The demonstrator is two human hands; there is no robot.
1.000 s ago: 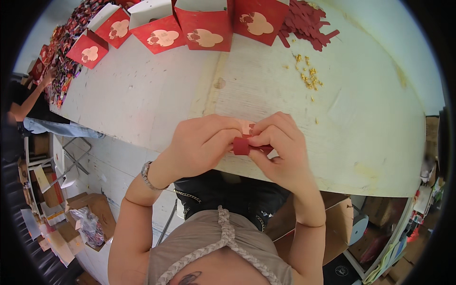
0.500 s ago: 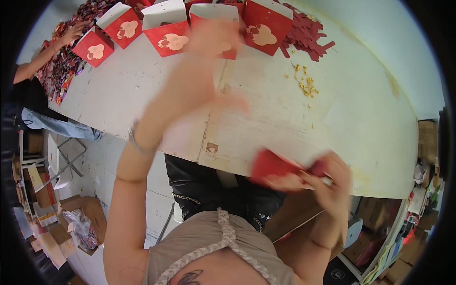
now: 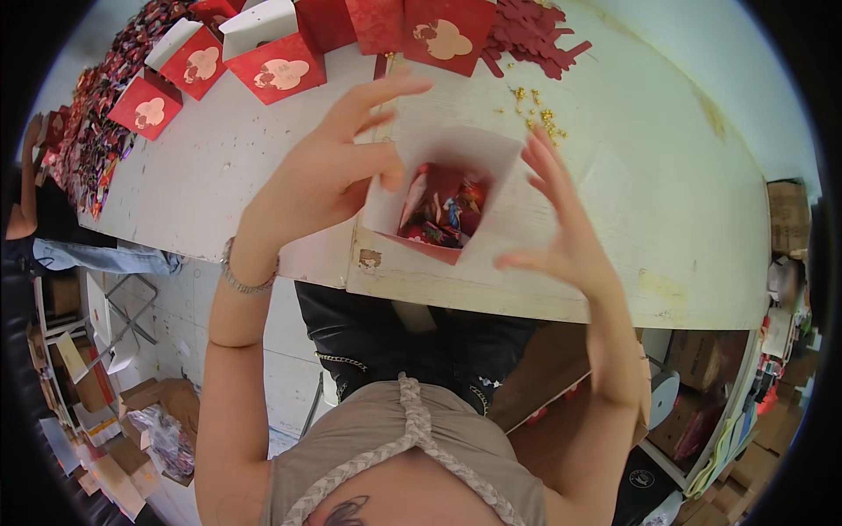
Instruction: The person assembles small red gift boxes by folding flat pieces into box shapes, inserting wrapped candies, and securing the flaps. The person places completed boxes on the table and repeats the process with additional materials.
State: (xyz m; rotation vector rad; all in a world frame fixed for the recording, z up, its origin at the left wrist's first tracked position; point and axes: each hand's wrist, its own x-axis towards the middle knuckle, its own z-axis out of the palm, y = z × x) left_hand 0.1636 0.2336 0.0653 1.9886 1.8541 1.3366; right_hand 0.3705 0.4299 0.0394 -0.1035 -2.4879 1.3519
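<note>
A broad, pale bench [image 3: 658,228] with a scuffed, wood-like top filled most of my view. Along its far left edge I saw a heap of wrapped sweets [image 3: 96,123], dark red and glossy, and beside it a row of red boxes [image 3: 281,74] with flared sides and cream, cloud-shaped patches.

The open box [image 3: 497,171] stood on the bench near its front edge, between the two hands. I looked straight into it: smooth white card walls, wide at the mouth and narrowing downward, with loose sweets [image 3: 441,209] in shiny, crinkled red and multicoloured wrappers at the bottom.

The left hand [image 3: 338,171] was spread wide and held nothing; its thumb overlapped the box's left rim, though I couldn't tell whether it touched. The right hand [image 3: 566,232], also wide and empty, curved beside the opposite wall.

Beyond lay flat, matt dark-red strips [image 3: 535,39] and, smallest of all, scattered shiny gold pieces [image 3: 544,116].
</note>
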